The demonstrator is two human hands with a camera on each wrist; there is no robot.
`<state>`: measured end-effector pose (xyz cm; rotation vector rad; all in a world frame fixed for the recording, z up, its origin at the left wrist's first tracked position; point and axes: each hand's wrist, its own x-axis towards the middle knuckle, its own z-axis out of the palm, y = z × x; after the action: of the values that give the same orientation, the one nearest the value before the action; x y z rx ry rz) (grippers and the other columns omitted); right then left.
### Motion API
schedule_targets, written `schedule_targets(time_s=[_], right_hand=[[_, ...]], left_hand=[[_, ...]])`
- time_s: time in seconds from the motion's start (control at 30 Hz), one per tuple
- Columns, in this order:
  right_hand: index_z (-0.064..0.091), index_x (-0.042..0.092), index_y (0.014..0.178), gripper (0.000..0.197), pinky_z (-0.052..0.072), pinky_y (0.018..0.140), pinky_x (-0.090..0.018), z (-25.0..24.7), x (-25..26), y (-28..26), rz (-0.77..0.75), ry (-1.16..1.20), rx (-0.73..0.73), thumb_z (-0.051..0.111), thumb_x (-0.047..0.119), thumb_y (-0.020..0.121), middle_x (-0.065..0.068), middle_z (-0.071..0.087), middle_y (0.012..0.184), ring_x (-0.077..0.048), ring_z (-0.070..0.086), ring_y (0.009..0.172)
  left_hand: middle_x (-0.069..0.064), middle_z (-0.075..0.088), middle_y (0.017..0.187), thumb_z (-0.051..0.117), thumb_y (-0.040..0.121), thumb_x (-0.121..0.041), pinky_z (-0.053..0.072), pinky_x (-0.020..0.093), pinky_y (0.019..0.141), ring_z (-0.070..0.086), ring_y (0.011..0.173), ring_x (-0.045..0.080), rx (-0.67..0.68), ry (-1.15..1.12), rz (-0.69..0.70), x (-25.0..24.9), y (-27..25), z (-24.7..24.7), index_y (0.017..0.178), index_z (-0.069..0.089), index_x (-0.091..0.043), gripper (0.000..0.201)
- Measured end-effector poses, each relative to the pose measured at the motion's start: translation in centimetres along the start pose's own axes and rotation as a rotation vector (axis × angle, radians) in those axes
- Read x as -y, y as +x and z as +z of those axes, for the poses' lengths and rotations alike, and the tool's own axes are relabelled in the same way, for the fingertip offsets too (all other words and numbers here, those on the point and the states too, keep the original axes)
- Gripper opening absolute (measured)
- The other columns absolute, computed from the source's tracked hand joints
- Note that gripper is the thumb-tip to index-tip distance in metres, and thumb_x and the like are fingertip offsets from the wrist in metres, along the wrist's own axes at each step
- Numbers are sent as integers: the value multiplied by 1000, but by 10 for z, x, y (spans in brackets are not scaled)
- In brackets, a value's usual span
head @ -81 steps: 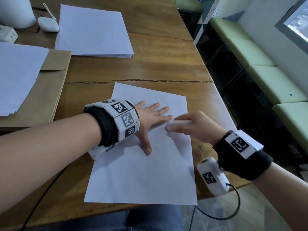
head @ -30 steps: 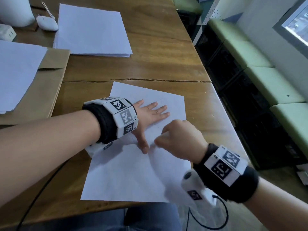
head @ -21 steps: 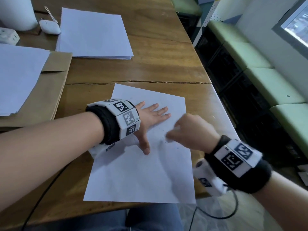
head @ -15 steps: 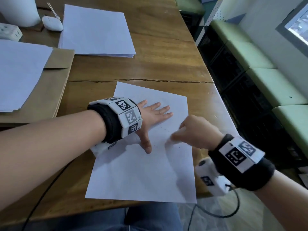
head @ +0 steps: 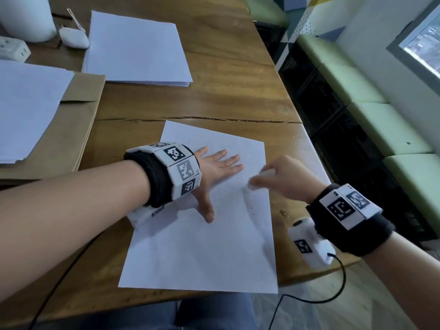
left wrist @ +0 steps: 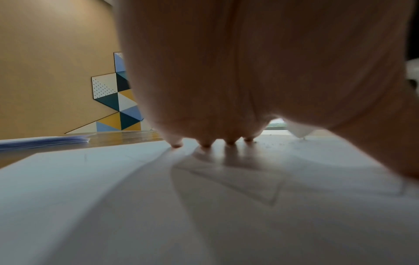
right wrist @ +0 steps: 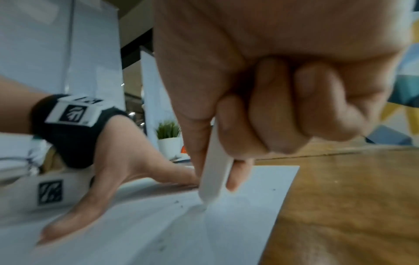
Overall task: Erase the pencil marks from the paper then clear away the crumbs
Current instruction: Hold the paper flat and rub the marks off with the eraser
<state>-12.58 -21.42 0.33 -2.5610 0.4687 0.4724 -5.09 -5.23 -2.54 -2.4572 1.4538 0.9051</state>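
A white sheet of paper [head: 195, 246] lies near the front edge of the wooden table [head: 238, 96]. My left hand [head: 215, 167] presses flat on its upper middle, fingers spread and straight. My right hand [head: 271, 177] pinches a white eraser [right wrist: 214, 174] between thumb and fingers, its lower tip touching the paper [right wrist: 238, 215] near the right edge. Small dark crumbs [right wrist: 179, 203] lie beside the eraser tip, and more crumbs [left wrist: 272, 143] lie past my left fingertips [left wrist: 206, 144]. Faint pencil lines [left wrist: 260, 188] show on the sheet under my left palm.
A stack of white paper [head: 135, 48] lies at the back. More sheets on a brown envelope [head: 59, 134] sit at the left. A white mouse [head: 73, 38] is at the far back left. The table's right edge drops to green benches [head: 381, 125].
My right hand has rubbed the eraser back and forth over the paper's right part, now sitting further right and up. The left hand stays pressed in place.
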Motion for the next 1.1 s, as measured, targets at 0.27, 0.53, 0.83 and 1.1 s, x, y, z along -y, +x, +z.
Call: schedule_targets(time_s=[0.27,0.53,0.83,1.1], right_hand=[[73,26,93,21,46,69,-9,13,-9,-20,-170,-26,395,73,39,75,12,71,84,2,61,74],[72,23,94,23,44,67,-9,12,-4,8,-174,129,44,72,37,76,9,69,87,-3,60,81],[69,25,105,31,46,59,-8,2,-6,12,-158,48,127,70,40,78,14,63,76,1,58,70],[74,30,92,26,53,79,-23,3,-14,-13,-171,-23,399,74,46,71,13,73,89,-2,64,84]], left_hand=[[-6,-27,154,75,63,-58,-12,47,114,-24,142,17,0,14,-10,-1,0,0,146,-21,-24,131],[-6,-26,154,75,61,-60,-11,46,115,-24,142,16,-5,4,-24,0,3,2,146,-22,-22,135],[-7,-29,153,73,62,-62,-13,47,114,-27,141,16,20,9,-13,2,4,2,145,-25,-23,134],[-7,-28,153,74,62,-60,-13,46,114,-26,142,16,17,25,-12,-1,2,1,145,-24,-22,134]])
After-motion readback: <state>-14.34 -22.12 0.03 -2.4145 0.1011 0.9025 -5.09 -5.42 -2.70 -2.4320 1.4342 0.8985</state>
